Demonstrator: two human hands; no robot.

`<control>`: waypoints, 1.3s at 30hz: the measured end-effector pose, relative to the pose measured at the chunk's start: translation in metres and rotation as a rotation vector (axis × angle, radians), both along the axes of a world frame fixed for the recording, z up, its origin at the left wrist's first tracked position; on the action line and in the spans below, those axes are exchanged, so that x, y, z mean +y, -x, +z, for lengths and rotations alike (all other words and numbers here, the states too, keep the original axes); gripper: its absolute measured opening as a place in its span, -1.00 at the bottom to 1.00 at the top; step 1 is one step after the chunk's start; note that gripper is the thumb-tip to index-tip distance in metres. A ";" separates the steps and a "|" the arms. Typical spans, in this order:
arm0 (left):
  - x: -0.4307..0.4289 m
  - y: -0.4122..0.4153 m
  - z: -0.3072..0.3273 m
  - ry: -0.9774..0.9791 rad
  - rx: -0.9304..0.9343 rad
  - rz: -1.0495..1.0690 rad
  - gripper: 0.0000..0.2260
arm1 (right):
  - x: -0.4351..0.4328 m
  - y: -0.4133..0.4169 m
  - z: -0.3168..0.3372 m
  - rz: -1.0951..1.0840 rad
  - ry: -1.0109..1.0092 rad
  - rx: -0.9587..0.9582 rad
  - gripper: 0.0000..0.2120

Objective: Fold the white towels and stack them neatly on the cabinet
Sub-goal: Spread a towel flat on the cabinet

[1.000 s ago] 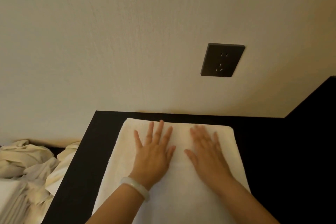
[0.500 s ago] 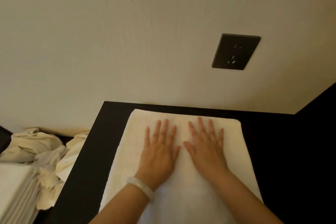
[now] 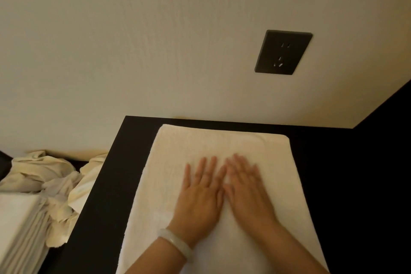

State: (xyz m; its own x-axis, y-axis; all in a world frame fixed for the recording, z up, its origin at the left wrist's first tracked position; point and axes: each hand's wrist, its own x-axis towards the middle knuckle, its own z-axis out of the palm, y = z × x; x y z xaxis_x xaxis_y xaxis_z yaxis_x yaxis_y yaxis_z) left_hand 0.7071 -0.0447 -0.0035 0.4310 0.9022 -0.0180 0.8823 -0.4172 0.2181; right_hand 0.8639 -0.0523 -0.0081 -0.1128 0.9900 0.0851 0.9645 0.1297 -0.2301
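On towel (image 3: 200, 147), left hand (image 3: 198, 200), right hand (image 3: 249, 198) (flat) press; cabinet (image 3: 106, 184) borders edges.

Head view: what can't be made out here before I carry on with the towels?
All in the head view:
- Towel: near end cut off by the bottom edge; layers uncountable.
- Towel surface under left hand and right hand: hidden by them.
- Right fingertips: motion-blurred.
- Folded stack at left: cut off by left edge; count unclear.

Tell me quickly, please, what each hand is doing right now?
Left hand: open, flat on the towel.
Right hand: open, flat on the same towel.
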 end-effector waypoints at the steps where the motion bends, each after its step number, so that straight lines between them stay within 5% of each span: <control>1: -0.006 0.000 -0.003 0.008 0.021 -0.030 -0.48 | -0.005 0.006 -0.003 0.039 0.037 -0.011 -0.44; 10: 0.003 0.081 0.007 0.075 0.114 0.437 -0.46 | -0.015 -0.075 0.018 -0.561 0.186 -0.216 -0.34; 13: -0.021 0.042 0.013 -0.016 0.049 0.316 -0.48 | -0.032 -0.018 0.020 -0.340 -0.027 -0.116 -0.39; 16: -0.060 0.011 0.004 0.027 0.049 0.015 -0.45 | -0.059 0.036 0.004 -0.059 0.043 -0.063 -0.44; 26: -0.082 0.110 0.006 0.034 0.100 0.422 -0.46 | -0.112 -0.068 0.014 -0.516 0.145 -0.161 -0.27; 30: -0.124 0.031 0.008 -0.021 -0.021 0.110 -0.44 | -0.123 0.020 0.013 -0.192 -0.074 -0.011 -0.43; 32: -0.139 0.015 0.003 0.009 0.034 0.009 -0.47 | -0.134 0.047 0.003 -0.037 0.029 -0.073 -0.36; 39: -0.144 0.084 -0.001 0.059 0.025 0.164 -0.45 | -0.161 -0.041 -0.005 -0.179 0.135 -0.101 -0.34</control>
